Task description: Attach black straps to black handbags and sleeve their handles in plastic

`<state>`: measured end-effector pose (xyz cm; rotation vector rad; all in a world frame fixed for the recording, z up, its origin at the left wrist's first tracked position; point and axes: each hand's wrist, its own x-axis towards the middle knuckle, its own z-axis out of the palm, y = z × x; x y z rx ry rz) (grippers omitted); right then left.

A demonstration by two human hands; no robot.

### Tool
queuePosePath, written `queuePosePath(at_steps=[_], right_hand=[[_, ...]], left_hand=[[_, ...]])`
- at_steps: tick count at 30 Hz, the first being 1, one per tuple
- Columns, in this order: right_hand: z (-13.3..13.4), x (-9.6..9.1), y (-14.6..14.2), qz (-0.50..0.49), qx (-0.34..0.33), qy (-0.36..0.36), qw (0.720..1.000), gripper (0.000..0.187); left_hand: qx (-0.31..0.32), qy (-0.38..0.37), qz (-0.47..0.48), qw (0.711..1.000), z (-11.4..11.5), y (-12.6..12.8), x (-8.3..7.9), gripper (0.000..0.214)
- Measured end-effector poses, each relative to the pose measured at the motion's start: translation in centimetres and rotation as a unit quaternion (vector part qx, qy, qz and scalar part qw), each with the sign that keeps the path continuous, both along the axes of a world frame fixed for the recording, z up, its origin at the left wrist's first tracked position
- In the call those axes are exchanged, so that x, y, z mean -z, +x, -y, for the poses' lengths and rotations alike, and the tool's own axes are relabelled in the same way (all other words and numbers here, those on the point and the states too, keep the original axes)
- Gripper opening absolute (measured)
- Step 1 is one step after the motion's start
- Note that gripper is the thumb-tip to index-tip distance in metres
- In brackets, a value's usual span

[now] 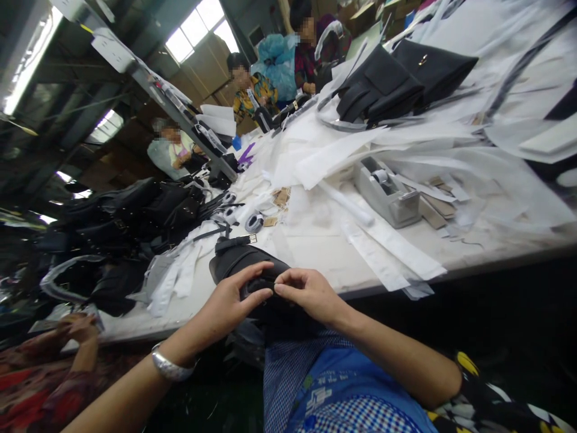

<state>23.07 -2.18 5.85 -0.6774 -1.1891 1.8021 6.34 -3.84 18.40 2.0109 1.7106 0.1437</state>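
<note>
A black handbag (241, 257) with a buckled strap (238, 240) leans at the table's front edge, its lower part over my lap. My left hand (237, 296), a silver bangle on its wrist, grips a raised dark fold or edge of the bag between thumb and fingers. Close beside it, my right hand (309, 294) pinches the same part with thumb and forefinger. Whatever small piece lies between the right fingertips is too small to make out. The bag's underside is hidden by my hands and in shadow.
A grey tape dispenser (390, 192) stands right of centre among white paper strips (387, 249) and brown cards. Black bags lie at the back right (383, 84) and are heaped at left (135, 216). A post (166, 102) rises at left. Co-workers sit across; another person's hands (81, 328) are at lower left.
</note>
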Motion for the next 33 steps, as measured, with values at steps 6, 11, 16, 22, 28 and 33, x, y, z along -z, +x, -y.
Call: queuePosePath(at_steps=[6, 11, 16, 22, 28, 33], right_hand=[[0.1, 0.3, -0.1, 0.02, 0.003, 0.015, 1.0, 0.017], [0.9, 0.0, -0.8, 0.032, 0.034, 0.033, 0.998, 0.018], [1.1, -0.3, -1.0, 0.035, 0.059, 0.065, 0.995, 0.017], [0.7, 0.5, -0.5, 0.018, 0.028, 0.093, 0.995, 0.017], [0.6, 1.1, -0.6, -0.013, 0.015, 0.097, 0.995, 0.017], [0.9, 1.1, -0.8, 0.017, 0.058, 0.094, 0.994, 0.014]], left_hand=[[-0.049, -0.023, -0.114, 0.992, 0.3, -0.7, -1.9, 0.047], [-0.088, -0.062, -0.06, 0.992, 0.4, 0.4, -2.0, 0.039], [-0.082, -0.047, -0.078, 0.992, 0.5, 1.0, -1.7, 0.038], [-0.103, -0.039, -0.068, 0.992, 0.4, 0.9, -1.0, 0.044], [-0.114, -0.033, -0.057, 0.991, 0.2, 1.0, -0.5, 0.041], [-0.136, -0.033, -0.053, 0.989, 0.1, 1.1, -0.5, 0.04]])
